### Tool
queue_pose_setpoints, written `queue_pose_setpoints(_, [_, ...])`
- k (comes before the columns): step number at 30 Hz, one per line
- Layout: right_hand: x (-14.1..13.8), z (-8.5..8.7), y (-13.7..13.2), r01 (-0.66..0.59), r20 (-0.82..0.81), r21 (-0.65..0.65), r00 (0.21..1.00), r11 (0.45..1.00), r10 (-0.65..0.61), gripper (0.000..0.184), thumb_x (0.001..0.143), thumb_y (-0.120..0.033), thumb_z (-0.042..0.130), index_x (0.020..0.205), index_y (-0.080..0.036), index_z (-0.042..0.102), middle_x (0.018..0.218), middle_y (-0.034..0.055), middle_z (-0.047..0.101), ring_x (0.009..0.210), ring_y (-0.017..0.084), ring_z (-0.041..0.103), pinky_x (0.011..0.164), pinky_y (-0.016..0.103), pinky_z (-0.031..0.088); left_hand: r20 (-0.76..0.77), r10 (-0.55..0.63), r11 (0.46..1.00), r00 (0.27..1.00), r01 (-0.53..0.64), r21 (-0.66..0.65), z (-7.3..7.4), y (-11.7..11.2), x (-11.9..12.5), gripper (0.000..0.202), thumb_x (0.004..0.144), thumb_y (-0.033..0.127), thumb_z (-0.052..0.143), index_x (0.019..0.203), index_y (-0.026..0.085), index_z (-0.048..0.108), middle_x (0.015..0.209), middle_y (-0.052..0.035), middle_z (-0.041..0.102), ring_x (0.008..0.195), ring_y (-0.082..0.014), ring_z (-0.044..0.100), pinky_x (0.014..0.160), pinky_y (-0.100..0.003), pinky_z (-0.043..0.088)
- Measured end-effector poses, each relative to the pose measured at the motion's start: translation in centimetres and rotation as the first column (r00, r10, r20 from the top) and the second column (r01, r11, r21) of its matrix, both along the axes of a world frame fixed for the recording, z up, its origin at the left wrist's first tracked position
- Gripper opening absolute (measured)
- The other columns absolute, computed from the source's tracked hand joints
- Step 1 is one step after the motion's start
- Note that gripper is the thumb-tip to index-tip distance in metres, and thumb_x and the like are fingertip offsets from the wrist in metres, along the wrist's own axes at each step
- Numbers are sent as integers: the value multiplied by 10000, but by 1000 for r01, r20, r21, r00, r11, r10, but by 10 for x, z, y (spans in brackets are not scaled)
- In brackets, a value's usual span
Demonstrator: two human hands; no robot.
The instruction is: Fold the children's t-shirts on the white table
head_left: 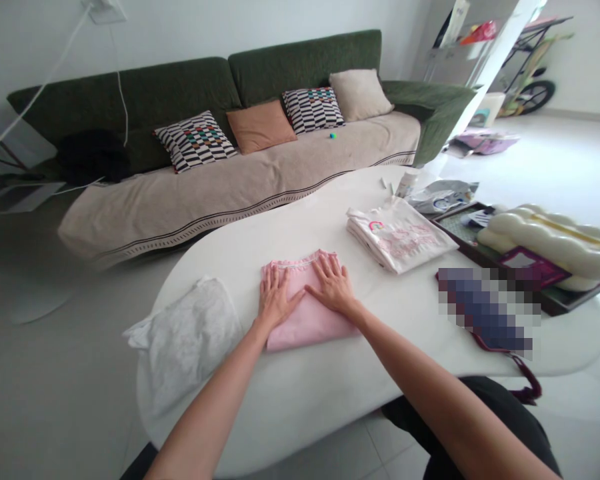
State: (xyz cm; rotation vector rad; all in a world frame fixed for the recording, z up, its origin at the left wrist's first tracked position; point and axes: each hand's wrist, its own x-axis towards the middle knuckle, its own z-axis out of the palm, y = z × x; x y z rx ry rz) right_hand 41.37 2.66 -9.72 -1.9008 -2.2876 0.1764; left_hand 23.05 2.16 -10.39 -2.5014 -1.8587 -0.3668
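A folded pink garment [307,320] lies on the white oval table [330,380] in front of me. My left hand [275,297] rests flat on its left half, fingers stretched out. My right hand [334,285] lies flat on its right half, fingers spread, its thumb touching the left hand. Neither hand grips anything. A crumpled white garment [187,337] lies to the left of the pink one, partly over the table's edge. A folded white garment with a pink print [399,233] sits to the right and further back.
A dark tray [560,297] at the right holds a cream cloud-shaped object [550,237] and a magenta card. A pixelated patch covers something beside it. Plastic packets [440,195] lie at the table's far end. A green sofa [230,87] with cushions stands behind.
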Motion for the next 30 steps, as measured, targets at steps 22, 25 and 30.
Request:
queue_pose_setpoints(22, [5,10,-140,-16,-15,-105,1000,994,14,697,819,-593,287,1401,-239,136,1465,100,78,1326,294,5,1002,524,92,-11,45,976,999,-47,-211,20,-129,12,613,819,546,350,1371,316,217,1463,-47,127,1317,-332,80,1005,-553,145])
queue_pose_setpoints(25, [12,17,-156,-53,-61,-143,997,988,45,707,803,-562,369,1395,-229,173,1461,106,104,1325,296,23,1001,510,125,44,17,964,999,-5,-266,25,-144,7,634,802,539,399,1367,297,246,1458,-63,148,1316,-326,99,1009,-526,176])
queue_pose_setpoints(30, [36,35,-182,121,-254,-145,955,982,-155,627,766,-313,506,1323,-106,307,1344,185,336,1240,287,282,962,402,273,143,284,945,948,-251,-211,29,-178,-9,649,748,357,541,1307,90,345,1292,-192,404,1210,-295,351,978,-398,299])
